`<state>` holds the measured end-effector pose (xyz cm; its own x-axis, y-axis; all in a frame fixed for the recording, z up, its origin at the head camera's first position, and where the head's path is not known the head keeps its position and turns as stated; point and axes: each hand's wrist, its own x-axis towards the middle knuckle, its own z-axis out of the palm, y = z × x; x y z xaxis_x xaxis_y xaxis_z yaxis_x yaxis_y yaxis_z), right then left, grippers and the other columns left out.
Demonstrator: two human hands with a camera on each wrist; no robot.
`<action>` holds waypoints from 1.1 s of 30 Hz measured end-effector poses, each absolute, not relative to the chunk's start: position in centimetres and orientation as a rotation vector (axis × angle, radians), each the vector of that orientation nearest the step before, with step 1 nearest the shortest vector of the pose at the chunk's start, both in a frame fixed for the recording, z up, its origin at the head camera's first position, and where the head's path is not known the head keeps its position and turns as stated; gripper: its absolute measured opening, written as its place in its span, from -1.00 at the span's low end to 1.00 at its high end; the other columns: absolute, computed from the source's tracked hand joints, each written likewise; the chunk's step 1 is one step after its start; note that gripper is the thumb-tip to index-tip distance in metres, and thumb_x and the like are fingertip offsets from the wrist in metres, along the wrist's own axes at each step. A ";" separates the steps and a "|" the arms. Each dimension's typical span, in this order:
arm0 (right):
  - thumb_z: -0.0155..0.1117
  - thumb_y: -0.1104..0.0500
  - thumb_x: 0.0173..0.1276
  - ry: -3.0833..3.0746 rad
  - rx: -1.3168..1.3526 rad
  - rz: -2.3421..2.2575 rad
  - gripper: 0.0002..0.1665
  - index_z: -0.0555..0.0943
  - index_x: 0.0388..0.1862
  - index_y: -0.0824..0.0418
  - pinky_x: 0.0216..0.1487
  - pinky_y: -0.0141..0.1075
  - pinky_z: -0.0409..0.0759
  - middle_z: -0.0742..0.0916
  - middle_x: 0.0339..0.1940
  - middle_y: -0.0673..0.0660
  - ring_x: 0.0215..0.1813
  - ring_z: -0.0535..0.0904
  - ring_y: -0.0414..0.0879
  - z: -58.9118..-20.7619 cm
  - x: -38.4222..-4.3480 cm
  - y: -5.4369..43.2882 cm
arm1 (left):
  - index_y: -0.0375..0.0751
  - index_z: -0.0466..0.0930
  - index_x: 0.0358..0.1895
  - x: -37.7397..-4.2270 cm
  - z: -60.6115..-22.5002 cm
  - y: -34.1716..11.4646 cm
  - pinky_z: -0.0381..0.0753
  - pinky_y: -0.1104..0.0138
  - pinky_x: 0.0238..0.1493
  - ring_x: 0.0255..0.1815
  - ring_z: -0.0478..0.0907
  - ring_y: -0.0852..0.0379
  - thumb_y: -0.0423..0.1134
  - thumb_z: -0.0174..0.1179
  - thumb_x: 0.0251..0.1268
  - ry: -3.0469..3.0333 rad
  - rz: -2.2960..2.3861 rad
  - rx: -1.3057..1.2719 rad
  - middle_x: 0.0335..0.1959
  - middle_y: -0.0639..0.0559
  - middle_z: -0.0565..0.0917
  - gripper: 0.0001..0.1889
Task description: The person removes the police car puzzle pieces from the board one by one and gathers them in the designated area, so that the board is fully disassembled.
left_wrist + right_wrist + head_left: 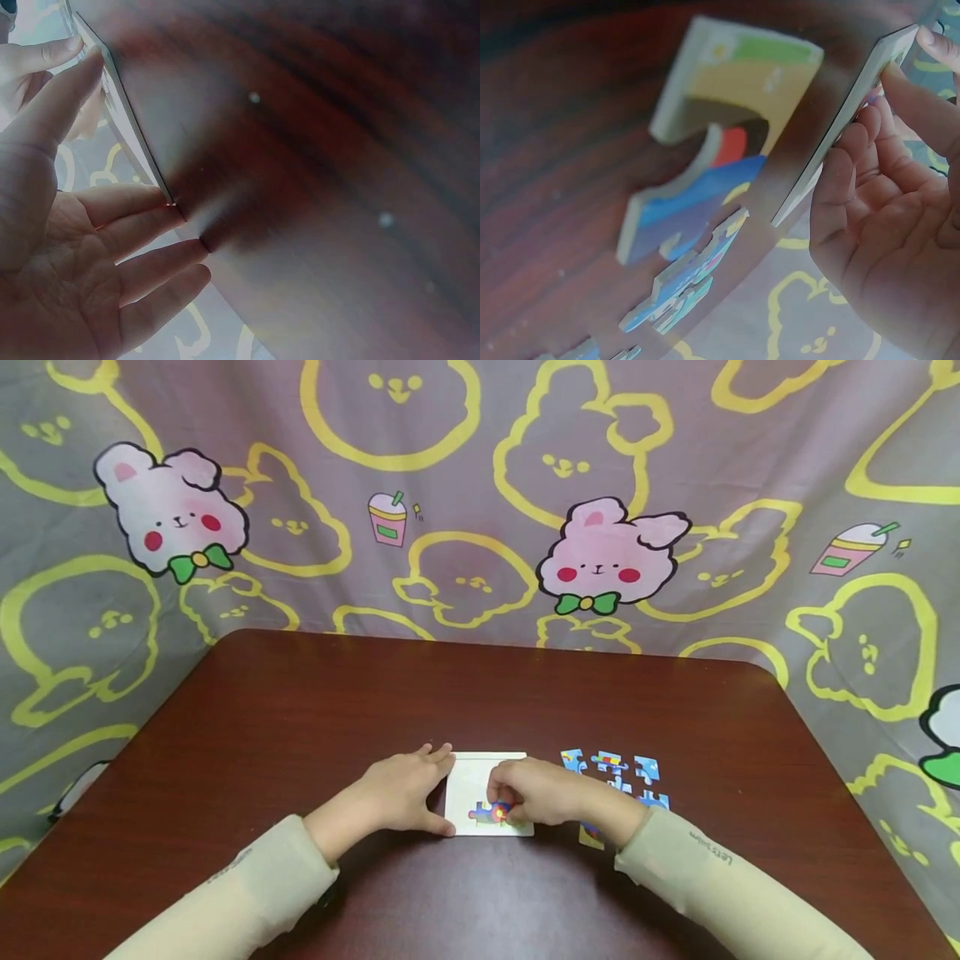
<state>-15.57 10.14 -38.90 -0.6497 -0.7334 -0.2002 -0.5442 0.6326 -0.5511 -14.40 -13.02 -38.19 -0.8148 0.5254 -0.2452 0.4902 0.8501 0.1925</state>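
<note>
A white puzzle tray [467, 775] lies flat on the table. My left hand [405, 789] spans its left side, thumb at the near corner and fingers extended toward the far corner; in the left wrist view the fingertips [174, 211] meet the tray's edge. Over the tray's near right part, my right hand [551, 789] bends its fingers and pinches a colourful jigsaw piece [498, 812] down at the surface. Part of that piece is hidden by the fingers. A blue and red jigsaw piece [477, 814] shows just left of it in the tray.
Several loose jigsaw pieces [647, 768] lie right of the tray, some partly covered by the right forearm. One with green, tan and blue print [742, 82] is close to the right wrist camera. A patterned curtain [465, 485] hangs behind the brown table [360, 693].
</note>
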 end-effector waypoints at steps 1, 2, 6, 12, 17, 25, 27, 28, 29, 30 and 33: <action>0.43 0.40 0.16 2.447 -1.010 -0.636 -0.74 0.58 -0.26 0.14 -0.26 -0.44 0.45 0.59 -0.42 -0.04 -0.36 0.45 -0.26 -38.9 -15.5 10.1 | -0.27 0.32 0.46 -14.4 -38.2 -13.0 0.41 -0.09 0.37 0.53 0.25 -0.18 0.27 0.46 -0.05 2.737 0.177 0.767 0.53 -0.14 0.29 0.04; 0.43 0.40 0.16 2.446 -1.008 -0.639 -0.74 0.58 -0.26 0.14 -0.26 -0.44 0.44 0.59 -0.42 -0.04 -0.37 0.44 -0.27 -38.9 -15.5 10.2 | -0.26 0.32 0.46 -14.4 -38.2 -13.0 0.40 -0.09 0.37 0.54 0.25 -0.18 0.26 0.47 -0.05 2.736 0.178 0.766 0.53 -0.14 0.28 0.04; 0.44 0.39 0.16 2.444 -1.006 -0.653 -0.73 0.57 -0.26 0.13 -0.29 -0.43 0.44 0.58 -0.44 -0.04 -0.39 0.42 -0.28 -38.8 -15.4 10.2 | -0.26 0.32 0.46 -14.4 -38.2 -13.0 0.41 -0.09 0.36 0.53 0.25 -0.17 0.26 0.47 -0.05 2.738 0.180 0.768 0.53 -0.14 0.28 0.04; 0.39 0.42 0.18 2.425 -1.020 -0.714 -0.73 0.58 -0.25 0.13 -0.29 -0.44 0.45 0.59 -0.43 -0.04 -0.40 0.42 -0.31 -38.9 -15.5 10.5 | -0.24 0.33 0.46 -14.5 -38.1 -13.0 0.41 -0.09 0.36 0.54 0.25 -0.16 0.27 0.47 -0.06 2.736 0.182 0.768 0.54 -0.13 0.28 0.03; 0.32 0.47 0.21 2.367 -1.051 -0.793 -0.75 0.60 -0.24 0.17 -0.30 -0.45 0.50 0.61 -0.43 -0.03 -0.41 0.44 -0.33 -38.8 -15.8 10.8 | -0.23 0.32 0.46 -14.6 -38.2 -13.0 0.40 -0.08 0.38 0.54 0.24 -0.16 0.28 0.46 -0.05 2.732 0.182 0.768 0.54 -0.12 0.28 0.04; 0.39 0.39 0.24 2.300 -1.044 -0.886 -0.84 0.63 -0.26 0.19 -0.30 -0.45 0.50 0.63 -0.45 -0.04 -0.43 0.48 -0.34 -38.5 -16.3 10.9 | -0.23 0.32 0.46 -14.7 -38.0 -13.0 0.40 -0.08 0.37 0.55 0.24 -0.15 0.29 0.45 -0.05 2.732 0.170 0.760 0.54 -0.12 0.28 0.03; 0.40 0.37 0.23 2.283 -1.040 -0.910 -0.85 0.63 -0.27 0.20 -0.29 -0.46 0.51 0.64 -0.46 -0.03 -0.42 0.50 -0.34 -38.5 -16.4 10.9 | -0.23 0.32 0.46 -14.7 -37.9 -13.0 0.40 -0.08 0.38 0.55 0.24 -0.15 0.28 0.45 -0.04 2.729 0.169 0.760 0.54 -0.12 0.27 0.03; 0.40 0.37 0.23 2.269 -1.036 -0.926 -0.86 0.63 -0.28 0.21 -0.29 -0.46 0.52 0.65 -0.46 -0.02 -0.42 0.50 -0.33 -38.5 -16.5 10.9 | -0.24 0.32 0.46 -14.7 -37.8 -13.0 0.40 -0.07 0.38 0.55 0.24 -0.15 0.28 0.45 -0.04 2.726 0.171 0.761 0.54 -0.12 0.27 0.03; 0.41 0.37 0.23 2.256 -1.028 -0.940 -0.86 0.62 -0.29 0.22 -0.29 -0.46 0.53 0.66 -0.46 -0.02 -0.41 0.51 -0.33 -38.5 -16.5 10.9 | -0.24 0.32 0.46 -14.6 -37.8 -13.0 0.39 -0.08 0.38 0.54 0.24 -0.16 0.28 0.45 -0.04 2.724 0.174 0.761 0.54 -0.13 0.27 0.03; 0.41 0.37 0.23 2.241 -1.021 -0.955 -0.87 0.62 -0.30 0.23 -0.28 -0.45 0.53 0.67 -0.45 -0.01 -0.40 0.52 -0.33 -38.6 -16.5 10.8 | -0.25 0.32 0.46 -14.6 -37.7 -13.0 0.40 -0.08 0.38 0.54 0.24 -0.17 0.27 0.45 -0.04 2.722 0.176 0.761 0.54 -0.14 0.27 0.03; 0.40 0.36 0.24 2.206 -1.015 -0.982 -0.88 0.61 -0.31 0.24 -0.26 -0.44 0.56 0.69 -0.41 -0.01 -0.36 0.54 -0.33 -38.7 -16.5 10.7 | -0.26 0.32 0.46 -14.4 -37.6 -13.0 0.39 -0.08 0.38 0.54 0.24 -0.19 0.25 0.46 -0.03 2.717 0.184 0.765 0.54 -0.15 0.28 0.02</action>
<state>-16.52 10.73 -38.72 -0.5864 -0.7962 -0.1494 -0.4220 0.4577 -0.7826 -14.42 -13.03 -37.60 -0.8087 0.5270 -0.2614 0.4868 0.8490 0.2055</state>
